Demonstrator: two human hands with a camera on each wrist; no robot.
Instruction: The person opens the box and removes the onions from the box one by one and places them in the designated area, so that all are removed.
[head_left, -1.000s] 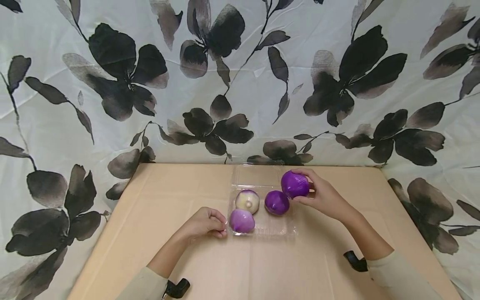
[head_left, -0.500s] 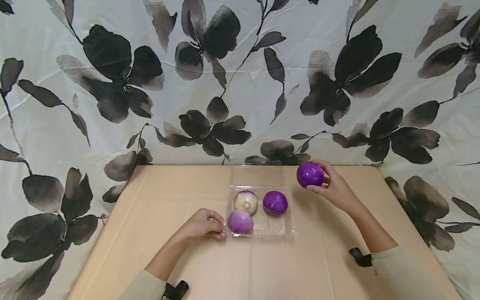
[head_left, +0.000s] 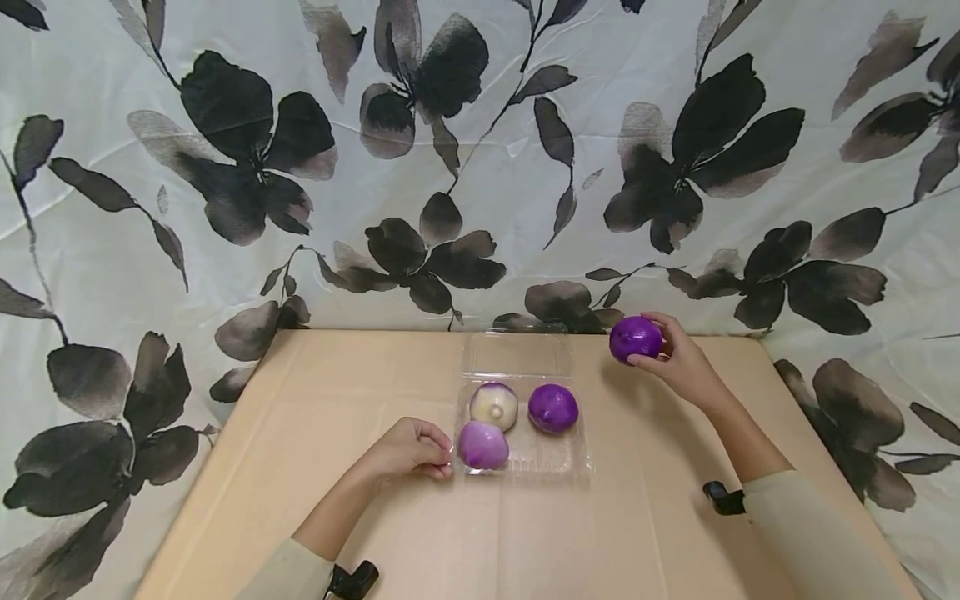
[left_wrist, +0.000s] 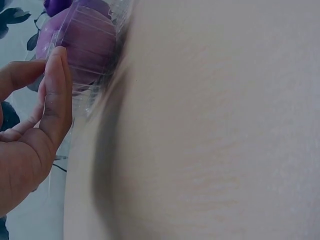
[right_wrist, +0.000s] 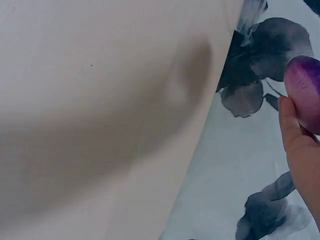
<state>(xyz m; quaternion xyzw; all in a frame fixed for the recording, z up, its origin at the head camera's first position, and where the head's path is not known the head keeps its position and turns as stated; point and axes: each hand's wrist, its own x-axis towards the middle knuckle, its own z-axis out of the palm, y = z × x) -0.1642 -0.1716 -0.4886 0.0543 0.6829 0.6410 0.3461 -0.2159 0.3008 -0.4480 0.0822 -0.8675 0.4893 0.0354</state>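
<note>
A clear plastic clamshell container (head_left: pixel 525 465) lies with its lid laid back on the table. Inside sit a pale-and-purple onion (head_left: pixel 495 405), a light purple onion (head_left: pixel 483 445) and a deep purple onion (head_left: pixel 553 408). My left hand (head_left: pixel 414 450) pinches the container's left rim between thumb and fingertips; the left wrist view shows this close up, beside the light purple onion (left_wrist: pixel 85 45). Raised above the table's back right, my right hand (head_left: pixel 678 367) grips another deep purple onion (head_left: pixel 635 340). In the right wrist view that onion (right_wrist: pixel 304 92) is partly cut off by the frame's edge.
The tan table (head_left: pixel 360 375) carries the container near its back middle. Behind it and at both sides hangs a white cloth (head_left: pixel 540 200) printed with dark flowers. Each sleeve has a black wrist device, such as the one on the right (head_left: pixel 723 498).
My right hand has carried its onion from over the container's right side to the right and backward, away from the container. My left hand stays at the rim.
</note>
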